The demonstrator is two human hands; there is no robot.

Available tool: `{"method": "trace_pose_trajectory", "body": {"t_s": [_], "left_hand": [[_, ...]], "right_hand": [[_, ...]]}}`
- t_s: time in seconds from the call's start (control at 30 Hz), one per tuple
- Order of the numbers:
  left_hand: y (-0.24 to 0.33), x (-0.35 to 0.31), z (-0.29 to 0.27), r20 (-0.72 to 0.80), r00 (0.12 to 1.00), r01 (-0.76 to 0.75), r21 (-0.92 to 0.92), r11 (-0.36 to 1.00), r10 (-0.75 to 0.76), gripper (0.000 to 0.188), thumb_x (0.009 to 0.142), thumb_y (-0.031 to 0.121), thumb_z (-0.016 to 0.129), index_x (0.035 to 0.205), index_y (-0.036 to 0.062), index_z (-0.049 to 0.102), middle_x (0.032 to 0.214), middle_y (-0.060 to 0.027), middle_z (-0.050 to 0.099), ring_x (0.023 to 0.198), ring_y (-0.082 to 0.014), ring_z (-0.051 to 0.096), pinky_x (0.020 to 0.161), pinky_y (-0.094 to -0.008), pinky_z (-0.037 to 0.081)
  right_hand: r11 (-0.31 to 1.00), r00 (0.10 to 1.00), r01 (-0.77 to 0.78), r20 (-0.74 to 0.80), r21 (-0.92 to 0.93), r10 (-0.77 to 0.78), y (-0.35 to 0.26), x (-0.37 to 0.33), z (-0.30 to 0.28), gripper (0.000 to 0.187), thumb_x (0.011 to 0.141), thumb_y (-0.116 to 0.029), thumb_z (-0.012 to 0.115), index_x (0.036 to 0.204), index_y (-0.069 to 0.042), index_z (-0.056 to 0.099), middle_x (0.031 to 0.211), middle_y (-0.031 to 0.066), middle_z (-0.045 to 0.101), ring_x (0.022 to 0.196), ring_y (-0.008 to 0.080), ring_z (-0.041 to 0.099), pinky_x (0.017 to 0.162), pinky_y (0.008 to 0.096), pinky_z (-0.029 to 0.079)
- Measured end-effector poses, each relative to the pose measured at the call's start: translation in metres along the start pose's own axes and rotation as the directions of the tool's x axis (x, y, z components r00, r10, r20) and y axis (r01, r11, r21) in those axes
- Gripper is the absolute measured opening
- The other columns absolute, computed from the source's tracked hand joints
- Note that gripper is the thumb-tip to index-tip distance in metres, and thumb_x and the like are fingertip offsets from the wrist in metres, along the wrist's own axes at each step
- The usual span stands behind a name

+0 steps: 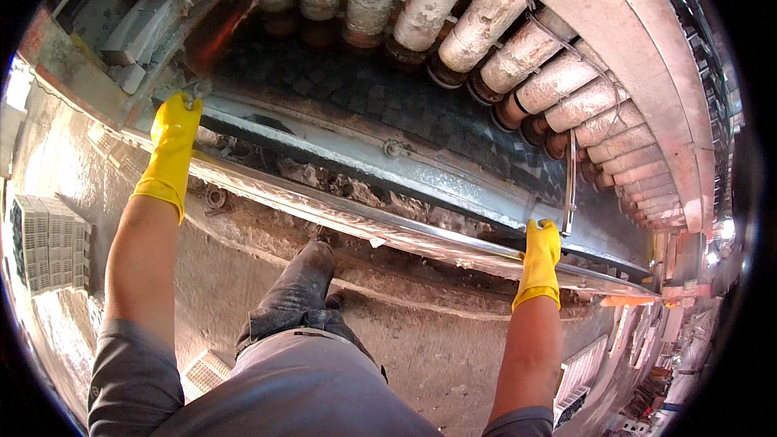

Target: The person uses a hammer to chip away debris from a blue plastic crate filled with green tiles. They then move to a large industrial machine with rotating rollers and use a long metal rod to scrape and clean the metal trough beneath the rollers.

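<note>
A long grey metal beam [356, 142] with a small round fitting on its face runs across in front of me, sloping down to the right. My left hand [176, 123], in a yellow rubber glove, is closed with its fingers curled over the beam's left end. Near the other end my right hand [541, 257], gloved the same, is closed at the beam's lower edge; its fingertips are partly hidden. A thin upright metal bar [570, 186] stands just beyond the right hand. Below the beam, a shiny metal rail [340, 209] runs roughly alongside it, with a gap between.
Beyond the beam lies a dark trough with many square pieces [356, 93]. Thick pale pipe-like cylinders [433, 0] line its far side under a curved pale frame [647, 24]. Perforated white crates [53, 243] stand at the left; another crate [205, 374] is beside my legs.
</note>
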State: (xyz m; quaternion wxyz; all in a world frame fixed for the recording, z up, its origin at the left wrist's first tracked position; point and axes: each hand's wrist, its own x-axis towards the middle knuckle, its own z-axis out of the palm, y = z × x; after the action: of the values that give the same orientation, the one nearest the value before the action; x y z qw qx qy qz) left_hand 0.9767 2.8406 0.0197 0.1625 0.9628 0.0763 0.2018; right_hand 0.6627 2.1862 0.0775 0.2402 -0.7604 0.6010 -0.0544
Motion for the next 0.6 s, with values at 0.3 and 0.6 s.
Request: {"method": "trace_pose_trajectory", "body": {"t_s": [0.3, 0.6], "left_hand": [[0.012, 0.005, -0.008, 0.03, 0.998, 0.048, 0.0, 0.999, -0.048, 0.045, 0.088, 0.043, 0.071, 0.115, 0.0073, 0.071, 0.11, -0.0169, 0.074, 0.106, -0.0369, 0.069, 0.092, -0.0436, 0.054], [0.045, 0.036, -0.01, 0.071, 0.996, 0.061, -0.01, 0.998, -0.06, 0.043, 0.088, 0.041, 0.071, 0.114, 0.0061, 0.071, 0.109, -0.0177, 0.074, 0.106, -0.0361, 0.069, 0.092, -0.0433, 0.054]], "right_hand": [[1.0, 1.0, 0.011, 0.003, 0.003, -0.011, -0.002, 0.01, 0.003, 0.046, 0.095, -0.035, 0.069, 0.132, -0.008, 0.062, 0.122, 0.016, 0.066, 0.096, 0.0305, 0.067, 0.057, 0.0403, 0.061], [0.999, 0.998, 0.044, 0.035, -0.018, -0.043, -0.038, 0.036, -0.004, 0.047, 0.095, -0.034, 0.069, 0.134, -0.007, 0.062, 0.125, 0.0139, 0.067, 0.095, 0.0298, 0.068, 0.055, 0.0399, 0.06]]}}
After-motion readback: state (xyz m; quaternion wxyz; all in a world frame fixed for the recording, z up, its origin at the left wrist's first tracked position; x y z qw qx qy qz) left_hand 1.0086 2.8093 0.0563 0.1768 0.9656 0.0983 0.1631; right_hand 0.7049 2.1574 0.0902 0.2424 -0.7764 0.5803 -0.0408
